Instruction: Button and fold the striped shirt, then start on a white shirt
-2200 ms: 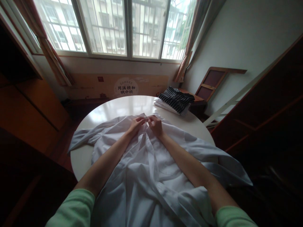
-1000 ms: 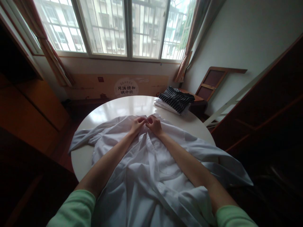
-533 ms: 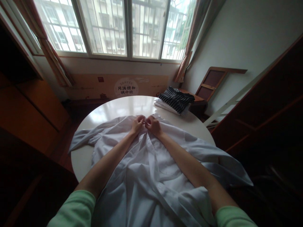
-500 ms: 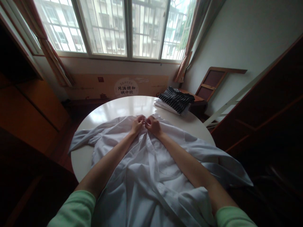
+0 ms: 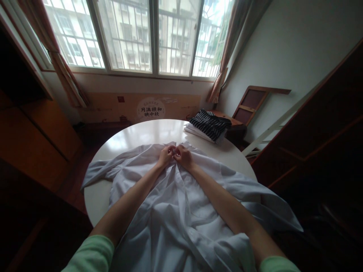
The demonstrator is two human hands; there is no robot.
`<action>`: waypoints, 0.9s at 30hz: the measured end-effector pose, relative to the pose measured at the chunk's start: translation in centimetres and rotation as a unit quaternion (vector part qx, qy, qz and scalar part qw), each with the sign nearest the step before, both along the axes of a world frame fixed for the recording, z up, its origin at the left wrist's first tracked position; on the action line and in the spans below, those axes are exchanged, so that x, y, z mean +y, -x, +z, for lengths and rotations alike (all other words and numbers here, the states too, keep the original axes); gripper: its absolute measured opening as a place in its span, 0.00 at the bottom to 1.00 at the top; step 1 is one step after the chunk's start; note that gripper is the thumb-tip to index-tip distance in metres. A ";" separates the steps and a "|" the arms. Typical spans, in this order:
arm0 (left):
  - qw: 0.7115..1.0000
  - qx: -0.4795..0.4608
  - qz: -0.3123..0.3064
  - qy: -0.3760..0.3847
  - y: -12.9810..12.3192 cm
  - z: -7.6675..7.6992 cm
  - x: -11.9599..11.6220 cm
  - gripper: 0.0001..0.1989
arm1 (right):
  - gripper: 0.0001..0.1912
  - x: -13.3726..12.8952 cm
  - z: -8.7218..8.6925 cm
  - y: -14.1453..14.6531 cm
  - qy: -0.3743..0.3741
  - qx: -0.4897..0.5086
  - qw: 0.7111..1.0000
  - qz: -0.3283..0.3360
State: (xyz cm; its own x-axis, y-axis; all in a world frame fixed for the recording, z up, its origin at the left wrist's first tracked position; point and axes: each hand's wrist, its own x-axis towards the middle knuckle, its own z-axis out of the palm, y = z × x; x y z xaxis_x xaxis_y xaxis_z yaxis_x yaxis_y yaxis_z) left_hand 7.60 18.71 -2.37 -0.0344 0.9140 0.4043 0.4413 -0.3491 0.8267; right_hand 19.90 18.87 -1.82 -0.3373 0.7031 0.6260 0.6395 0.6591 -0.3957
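A white shirt (image 5: 170, 211) lies spread on the round white table (image 5: 133, 130), its sleeves reaching out to both sides and its lower part coming toward me over the near edge. Near the collar at the far end, my left hand (image 5: 166, 154) pinches the fabric with bent fingers. Right beside it, my right hand (image 5: 183, 156) grips the cloth from the other side. The fingertips of both hands nearly meet at the shirt's front; the small detail between them is too small to make out.
Folded clothes, a black striped one (image 5: 211, 122) over white ones, rest at the table's back right. Behind stand a wooden chair (image 5: 251, 104) and a pale ladder-like frame (image 5: 263, 138). An orange cabinet (image 5: 31, 143) is at the left, below the barred window.
The whole view has shifted slightly, so the table and shirt appear a little lower. Both hands keep their grip at the collar, with only small finger movement.
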 end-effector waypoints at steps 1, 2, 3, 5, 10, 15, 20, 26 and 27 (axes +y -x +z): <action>1.000 0.004 0.000 0.001 0.0 0.0 0.0 0.14 | 0.04 0.0 0.0 0.0 0.000 -0.001 1.000 -0.001; 1.000 0.006 -0.001 0.002 0.0 0.0 0.0 0.14 | 0.04 0.0 0.0 0.0 0.000 -0.002 1.000 -0.001; 1.000 0.008 -0.001 0.001 0.0 0.0 0.1 0.14 | 0.04 0.0 0.0 0.0 -0.001 -0.002 1.000 0.000; 1.000 0.009 0.001 -0.003 0.1 -0.2 0.1 0.14 | 0.04 0.1 0.0 0.0 -0.002 -0.003 1.000 0.001; 1.000 0.002 0.006 -0.005 0.1 -0.6 0.4 0.13 | 0.04 0.3 -0.2 0.0 -0.001 0.000 1.000 0.005; 1.000 -0.004 -0.001 -0.001 0.0 -0.5 0.4 0.12 | 0.03 0.7 -0.8 0.0 0.001 0.003 1.000 0.004; 1.000 0.002 0.007 -0.004 -0.1 -0.3 0.2 0.12 | 0.02 0.8 -1.0 0.0 0.001 0.001 1.000 0.006; 1.000 0.008 0.002 -0.003 0.0 -0.1 -0.1 0.12 | 0.02 0.5 -0.6 0.1 0.014 -0.016 1.000 -0.008; 1.000 0.009 0.004 -0.002 0.0 -0.1 -0.1 0.13 | 0.02 0.5 -0.6 0.1 0.014 -0.017 1.000 -0.010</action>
